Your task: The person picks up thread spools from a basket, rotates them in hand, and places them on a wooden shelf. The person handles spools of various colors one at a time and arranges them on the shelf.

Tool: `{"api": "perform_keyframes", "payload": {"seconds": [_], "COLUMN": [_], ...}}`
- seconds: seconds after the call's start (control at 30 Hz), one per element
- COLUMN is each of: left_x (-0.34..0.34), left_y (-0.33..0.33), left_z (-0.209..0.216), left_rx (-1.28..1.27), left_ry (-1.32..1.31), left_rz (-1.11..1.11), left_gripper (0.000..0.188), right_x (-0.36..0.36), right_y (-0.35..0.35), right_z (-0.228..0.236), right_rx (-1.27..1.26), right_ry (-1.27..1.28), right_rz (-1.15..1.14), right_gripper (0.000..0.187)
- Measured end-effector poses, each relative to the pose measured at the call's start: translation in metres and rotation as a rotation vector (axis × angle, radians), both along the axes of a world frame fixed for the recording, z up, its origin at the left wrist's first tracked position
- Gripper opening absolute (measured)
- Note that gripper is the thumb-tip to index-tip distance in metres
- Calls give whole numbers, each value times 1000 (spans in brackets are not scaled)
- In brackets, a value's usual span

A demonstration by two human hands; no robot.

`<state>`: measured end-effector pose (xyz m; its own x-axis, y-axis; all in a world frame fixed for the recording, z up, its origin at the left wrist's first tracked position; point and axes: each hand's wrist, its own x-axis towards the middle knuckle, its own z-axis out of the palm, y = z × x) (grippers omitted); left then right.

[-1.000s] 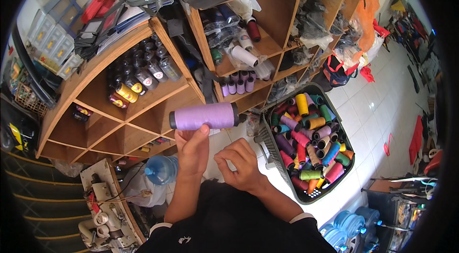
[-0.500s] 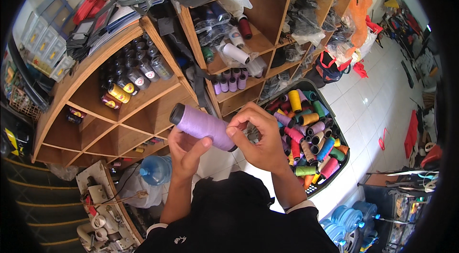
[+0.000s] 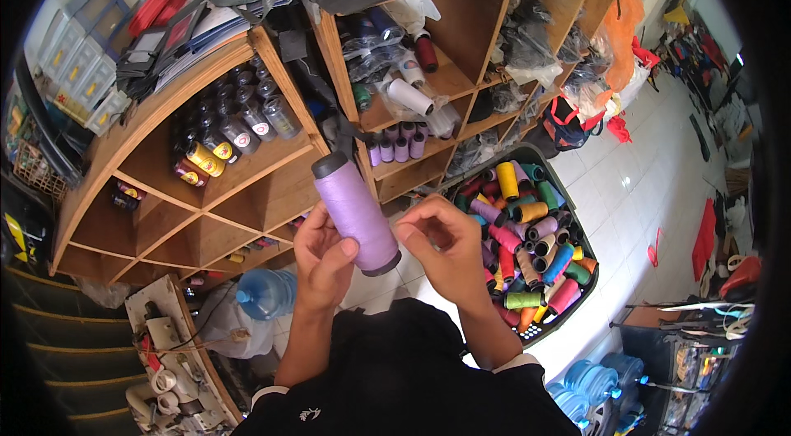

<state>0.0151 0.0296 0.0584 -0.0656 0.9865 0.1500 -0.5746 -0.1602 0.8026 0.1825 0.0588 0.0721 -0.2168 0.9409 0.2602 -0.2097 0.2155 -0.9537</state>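
A large spool of lilac thread [image 3: 356,209] with black ends is tilted in my left hand [image 3: 324,259]. My thumb lies across its front and the fingers go behind it. Just right of the spool, my right hand [image 3: 445,250] is apart from it, thumb and forefinger pinched together. Whatever is between those fingertips, perhaps a thread end, is too fine to make out. Several smaller lilac spools [image 3: 400,147] stand in a shelf compartment beyond my hands.
A dark crate [image 3: 590,292] full of many-coloured thread spools stands on the tiled floor at right. Wooden shelves [image 3: 206,207] with spools and bags curve across the left and far side. A blue water jug [image 3: 268,294] and a sewing machine [image 3: 175,370] are at lower left.
The lilac spool has swung from nearly level to more upright. My right hand has come away from the spool's surface, still pinched.
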Motion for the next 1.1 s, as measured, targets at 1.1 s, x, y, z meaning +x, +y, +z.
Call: {"api": "perform_keyframes", "payload": {"seconds": [1.1], "left_x": [-16], "left_y": [-14], "left_z": [-3], "left_rx": [29], "left_ry": [-133], "left_rz": [27], "left_gripper": [62], "right_x": [-33], "right_y": [-21], "right_z": [-7], "right_rx": [681], "right_ry": [-323], "right_rz": [-183], "right_gripper": [51]}}
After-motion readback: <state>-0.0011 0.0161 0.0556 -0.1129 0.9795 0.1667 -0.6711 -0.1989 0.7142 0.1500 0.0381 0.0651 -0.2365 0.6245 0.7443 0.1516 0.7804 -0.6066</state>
